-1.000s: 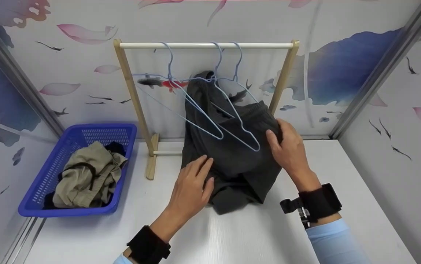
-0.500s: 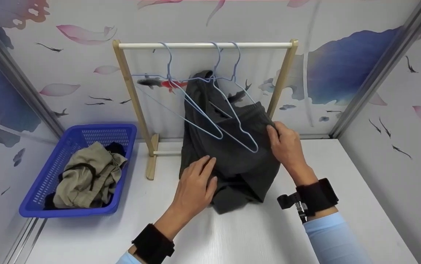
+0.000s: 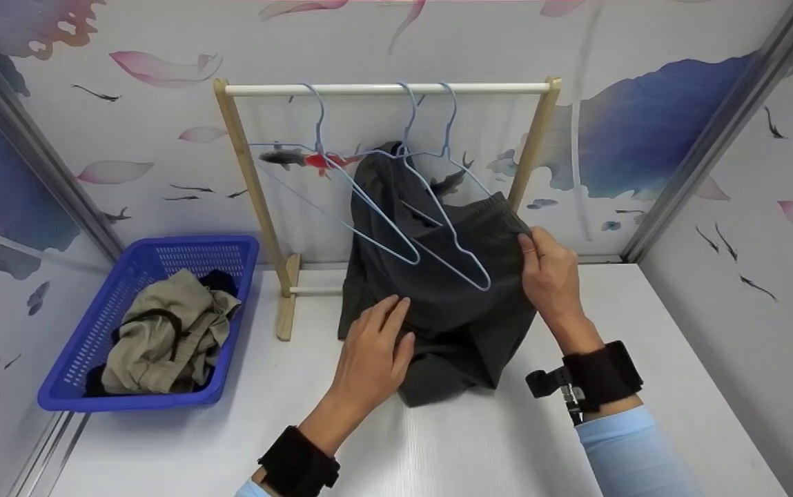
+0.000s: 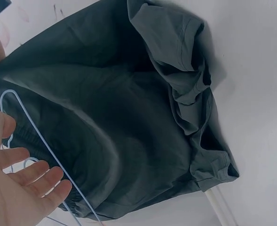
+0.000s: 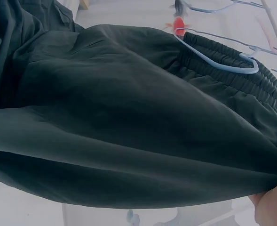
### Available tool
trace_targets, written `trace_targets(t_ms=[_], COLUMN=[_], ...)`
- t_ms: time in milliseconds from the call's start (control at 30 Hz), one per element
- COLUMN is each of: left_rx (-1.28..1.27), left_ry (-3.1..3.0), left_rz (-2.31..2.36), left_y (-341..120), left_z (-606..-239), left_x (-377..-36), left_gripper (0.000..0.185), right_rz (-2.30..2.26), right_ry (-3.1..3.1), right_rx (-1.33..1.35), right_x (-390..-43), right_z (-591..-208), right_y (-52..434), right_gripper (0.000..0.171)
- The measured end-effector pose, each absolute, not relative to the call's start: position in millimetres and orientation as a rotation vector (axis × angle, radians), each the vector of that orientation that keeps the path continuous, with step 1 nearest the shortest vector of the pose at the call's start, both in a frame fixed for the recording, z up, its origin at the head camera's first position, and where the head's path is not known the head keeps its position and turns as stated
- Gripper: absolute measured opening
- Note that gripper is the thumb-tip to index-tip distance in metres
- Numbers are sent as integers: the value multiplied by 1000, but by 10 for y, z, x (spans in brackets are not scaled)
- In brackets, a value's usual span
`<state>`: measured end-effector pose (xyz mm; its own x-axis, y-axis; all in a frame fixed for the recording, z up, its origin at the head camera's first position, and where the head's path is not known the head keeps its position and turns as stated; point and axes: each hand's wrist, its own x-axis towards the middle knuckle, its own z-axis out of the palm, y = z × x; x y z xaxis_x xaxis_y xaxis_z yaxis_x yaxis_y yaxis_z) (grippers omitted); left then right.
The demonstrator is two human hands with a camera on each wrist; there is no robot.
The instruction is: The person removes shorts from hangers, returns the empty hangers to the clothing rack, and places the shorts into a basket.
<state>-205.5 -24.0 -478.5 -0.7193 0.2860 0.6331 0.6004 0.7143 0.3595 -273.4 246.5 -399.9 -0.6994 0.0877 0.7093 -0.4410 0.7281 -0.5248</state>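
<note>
Dark grey shorts (image 3: 437,304) with an elastic waistband (image 5: 270,77) hang from the rack at a slant. My right hand (image 3: 553,276) pinches the waistband's right end between thumb and fingers. Close before the shorts' front is my left hand (image 3: 368,359), its fingers loosely extended and gripping nothing. Behind the waistband runs the right blue hanger (image 3: 450,124). The middle hanger (image 3: 410,124) has its right end in front of the cloth, and part of its lower wire passes inside the opening. A third hanger (image 3: 319,124), at left, overlaps the shorts' front.
The rack has a white rail (image 3: 368,90) and wooden side posts (image 3: 248,166). A blue basket (image 3: 130,402) at left holds khaki and black clothes (image 3: 175,331). Patterned walls stand behind and on both sides of the white table (image 3: 465,449).
My right hand has closed its thumb and fingers on the waistband's edge and drawn it slightly right. My left hand has shifted a little to the right. The hangers stay on the rail.
</note>
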Motion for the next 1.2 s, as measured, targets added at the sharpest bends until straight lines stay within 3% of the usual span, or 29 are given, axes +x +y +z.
trace_targets(t_ms=[1200], left_rx=[-658], left_ry=[-2362], left_rz=[-756], left_y=[-282], left_z=[-4830], left_x=[-2021], left_gripper=[45], right_rz=[954], right_ry=[-2023], right_rx=[126], right_x=[-2668], right_z=[-4051], right_y=[2617], right_gripper=[28])
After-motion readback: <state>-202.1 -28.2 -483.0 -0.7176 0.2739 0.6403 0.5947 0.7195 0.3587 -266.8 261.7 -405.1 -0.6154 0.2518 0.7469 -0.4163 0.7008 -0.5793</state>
